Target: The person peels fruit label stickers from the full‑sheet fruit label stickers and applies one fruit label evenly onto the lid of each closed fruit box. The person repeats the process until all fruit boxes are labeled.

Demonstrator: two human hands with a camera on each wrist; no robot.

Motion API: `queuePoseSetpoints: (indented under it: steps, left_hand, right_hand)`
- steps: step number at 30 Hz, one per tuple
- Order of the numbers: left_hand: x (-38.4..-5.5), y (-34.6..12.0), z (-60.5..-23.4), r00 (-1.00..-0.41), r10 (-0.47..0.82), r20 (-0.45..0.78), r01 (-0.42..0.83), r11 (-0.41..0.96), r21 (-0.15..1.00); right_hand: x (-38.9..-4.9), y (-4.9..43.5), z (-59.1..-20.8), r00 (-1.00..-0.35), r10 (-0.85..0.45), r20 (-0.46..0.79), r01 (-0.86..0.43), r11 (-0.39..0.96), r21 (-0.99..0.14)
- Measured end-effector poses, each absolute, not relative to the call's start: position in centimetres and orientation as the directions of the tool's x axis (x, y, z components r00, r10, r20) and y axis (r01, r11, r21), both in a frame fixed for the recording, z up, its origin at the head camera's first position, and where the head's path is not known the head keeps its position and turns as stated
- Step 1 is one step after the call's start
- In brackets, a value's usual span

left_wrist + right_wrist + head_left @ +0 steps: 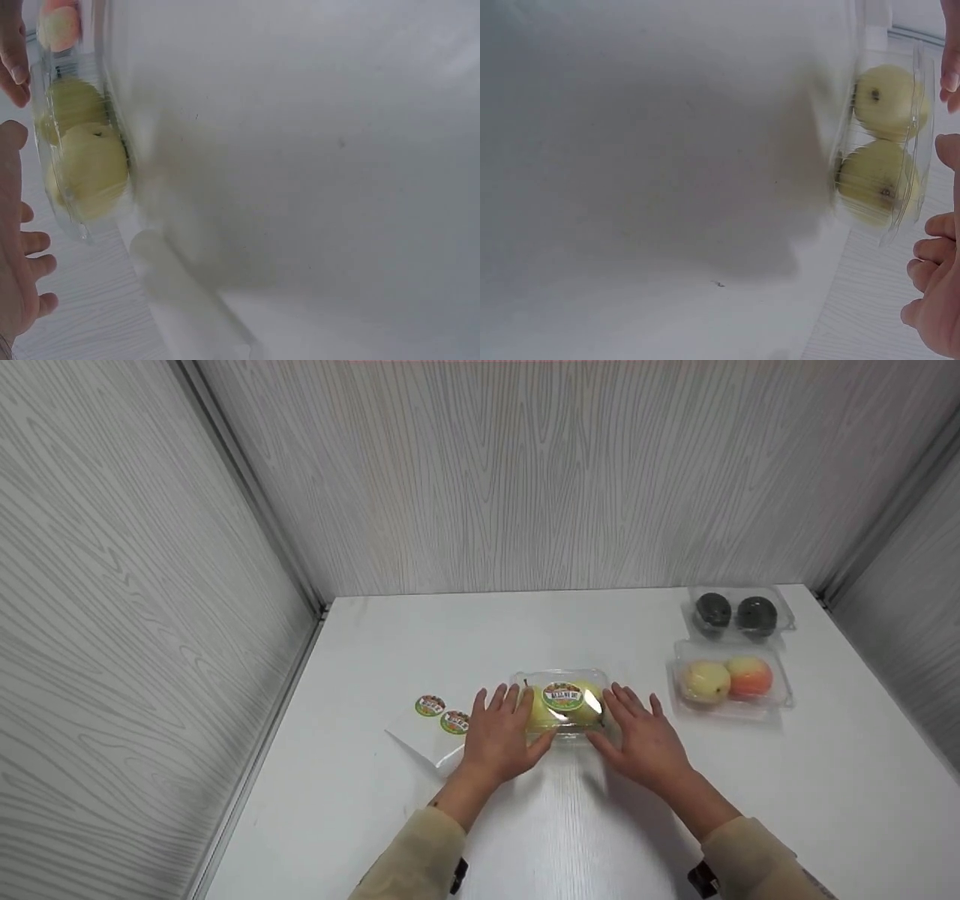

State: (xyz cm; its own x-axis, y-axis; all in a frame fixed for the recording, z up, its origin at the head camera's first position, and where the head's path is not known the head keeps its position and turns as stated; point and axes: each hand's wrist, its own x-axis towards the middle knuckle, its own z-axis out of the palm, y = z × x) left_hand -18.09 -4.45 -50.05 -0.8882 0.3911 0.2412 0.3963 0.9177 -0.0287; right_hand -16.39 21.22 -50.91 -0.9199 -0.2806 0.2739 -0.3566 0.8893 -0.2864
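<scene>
A clear plastic clamshell box (559, 673) lies closed at mid-table, with two yellow-green pears (877, 184) inside. An oval printed sticker (562, 697) sits on its lid. My left hand (499, 741) is at the box's left end, its fingers extended and spread. At the right end is my right hand (646, 742), fingers likewise extended. Both thumbs point inward near the front edge. Whether the fingertips touch the lid, I cannot tell. The left wrist view shows the pears (91, 172) from the front side, under the hands.
Beside my left hand lies a white backing sheet (420, 739) with two round stickers (430, 706), its front edge curled up. To the right stands a clear box with two peach-coloured fruits (750, 677). Behind it is another with two dark round fruits (757, 616). Wood-grain panels (517, 472) enclose the table.
</scene>
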Motion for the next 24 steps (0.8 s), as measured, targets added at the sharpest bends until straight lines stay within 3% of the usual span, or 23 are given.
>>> queuePoseSetpoints:
  steps: [6,24]
  left_hand:
    - [-17.79,-4.53,-50.25,-0.869,0.408,0.279,0.403,0.912,-0.077]
    - [-17.53,-4.47,-50.97,-0.864,0.408,0.296,0.404,0.912,-0.077]
  right_hand:
    - [-16.12,21.16,-50.70,-0.923,-0.281,0.263,-0.352,0.893,-0.280]
    - [-15.81,21.22,-51.61,-0.941,-0.269,0.206,-0.324,0.891,-0.318]
